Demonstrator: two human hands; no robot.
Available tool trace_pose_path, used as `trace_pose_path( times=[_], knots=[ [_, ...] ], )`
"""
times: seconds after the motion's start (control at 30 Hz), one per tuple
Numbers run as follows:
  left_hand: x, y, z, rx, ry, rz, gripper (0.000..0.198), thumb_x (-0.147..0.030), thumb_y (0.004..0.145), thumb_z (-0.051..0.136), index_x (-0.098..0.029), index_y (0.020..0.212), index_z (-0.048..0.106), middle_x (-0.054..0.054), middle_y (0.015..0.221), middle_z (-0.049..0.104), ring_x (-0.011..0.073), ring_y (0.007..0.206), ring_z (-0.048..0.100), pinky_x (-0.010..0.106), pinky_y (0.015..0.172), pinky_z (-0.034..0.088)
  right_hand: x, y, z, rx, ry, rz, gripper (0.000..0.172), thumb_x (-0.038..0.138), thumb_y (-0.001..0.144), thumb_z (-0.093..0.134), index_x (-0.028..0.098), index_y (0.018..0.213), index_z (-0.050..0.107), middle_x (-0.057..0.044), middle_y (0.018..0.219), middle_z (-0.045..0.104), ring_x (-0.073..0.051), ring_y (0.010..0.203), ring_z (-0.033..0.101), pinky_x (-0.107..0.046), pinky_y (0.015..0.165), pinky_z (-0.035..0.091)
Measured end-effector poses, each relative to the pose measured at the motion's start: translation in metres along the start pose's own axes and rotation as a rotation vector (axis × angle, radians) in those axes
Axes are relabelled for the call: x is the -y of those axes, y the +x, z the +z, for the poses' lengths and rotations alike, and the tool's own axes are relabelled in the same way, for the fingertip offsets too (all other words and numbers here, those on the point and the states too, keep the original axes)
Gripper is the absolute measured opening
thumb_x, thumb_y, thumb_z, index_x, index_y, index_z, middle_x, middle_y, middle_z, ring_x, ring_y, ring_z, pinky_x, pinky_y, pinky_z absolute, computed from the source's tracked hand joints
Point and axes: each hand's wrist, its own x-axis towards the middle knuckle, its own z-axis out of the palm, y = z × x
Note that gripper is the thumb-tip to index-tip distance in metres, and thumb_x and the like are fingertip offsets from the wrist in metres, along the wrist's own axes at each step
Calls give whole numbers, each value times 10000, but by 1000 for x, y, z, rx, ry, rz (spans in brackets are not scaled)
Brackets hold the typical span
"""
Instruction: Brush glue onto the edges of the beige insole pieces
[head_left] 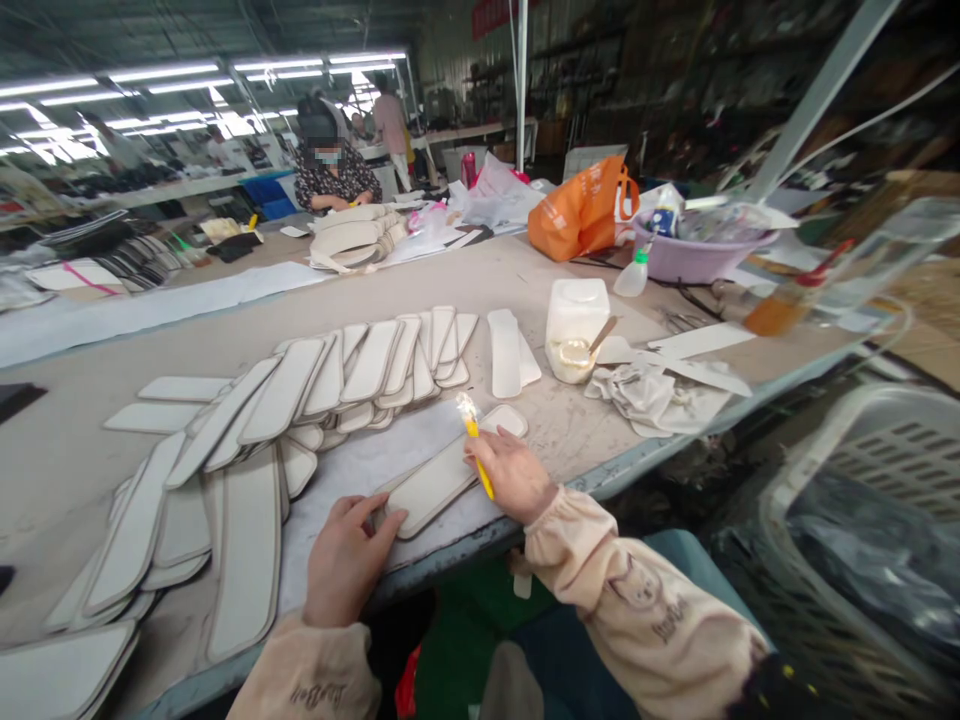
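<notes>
My right hand (514,472) is closed round the yellow handle of a brush (480,458), whose bristles carry white paste and point away from me. Under it lies a long pale panel with rounded ends (435,487), near the table's front edge. My left hand (352,550) pinches the panel's near left end between thumb and fingers. Many similar panels (289,390) lie overlapped in a curved row to the left. A white container of paste (576,330) with a stick in it stands beyond my right hand.
Crumpled paper (637,395) lies right of the container. An orange bag (577,215), a purple basin (697,250) and a green-capped bottle (634,273) stand farther back. A plastic basket (862,430) is at the right. A person (334,175) sits across the table.
</notes>
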Motion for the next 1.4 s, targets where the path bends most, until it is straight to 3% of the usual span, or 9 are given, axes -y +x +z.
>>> trace_pose_path(
  times=[0.23, 0.33, 0.47, 0.63, 1.0, 1.13, 1.27, 1.4],
  knots=[
    [0, 2, -1, 28, -14, -20, 450, -521, 783, 531, -196, 1049, 690, 49, 1028, 604, 186, 777, 606, 343, 784, 463, -24, -10, -4, -26, -131, 112, 122, 214, 952, 456, 198, 1044, 533, -78, 1030, 671, -198, 974, 619, -411, 999, 417],
    [-2, 4, -2, 49, -27, -28, 430, -507, 781, 536, -194, 1040, 680, 53, 1042, 608, 192, 802, 601, 338, 796, 459, -29, -13, -10, -76, -186, 144, 166, 155, 930, 446, 187, 1054, 552, -106, 1068, 659, -228, 1080, 583, -408, 1010, 405],
    [-3, 8, -3, 70, -37, -45, 396, -475, 767, 549, -182, 1009, 663, 61, 1035, 612, 205, 832, 599, 329, 789, 459, -40, -11, -14, -143, -235, 227, 305, 73, 830, 476, 184, 1100, 565, -132, 1063, 639, -257, 976, 607, -365, 848, 489],
    [-1, 12, -3, 103, -65, -53, 387, -459, 740, 575, -174, 989, 653, 59, 1006, 625, 192, 789, 601, 313, 746, 459, -52, -8, -5, -273, -114, 322, 213, 219, 871, 503, 203, 1082, 523, -105, 968, 668, -242, 817, 647, -328, 690, 515],
    [-5, 10, -8, 118, -140, -89, 318, -372, 707, 606, -173, 955, 622, 31, 952, 617, 157, 737, 569, 284, 706, 423, -48, -12, -11, -361, 152, 392, 335, 318, 818, 607, 203, 1108, 486, -85, 1073, 654, -230, 885, 657, -379, 785, 526],
    [-4, 7, -9, 118, -190, -103, 295, -360, 680, 621, -183, 917, 610, 6, 858, 614, 154, 697, 559, 280, 666, 411, -44, -11, -13, -415, 239, 425, 297, 349, 813, 633, 217, 1053, 519, -43, 981, 673, -191, 806, 665, -344, 758, 540],
    [-6, 5, -11, 111, -325, -117, 259, -318, 648, 639, -193, 866, 578, -34, 730, 588, 135, 623, 534, 269, 622, 404, -44, -10, -10, -437, 251, 452, 269, 346, 808, 640, 218, 1013, 521, -35, 963, 686, -179, 766, 675, -336, 745, 551],
    [-8, 4, -10, 69, -678, -167, 316, -291, 587, 693, -185, 844, 543, -45, 685, 569, 126, 616, 541, 260, 608, 423, -45, -11, -9, -425, 201, 451, 279, 352, 817, 628, 219, 1036, 518, -39, 985, 689, -183, 767, 680, -342, 740, 554]
  ],
)
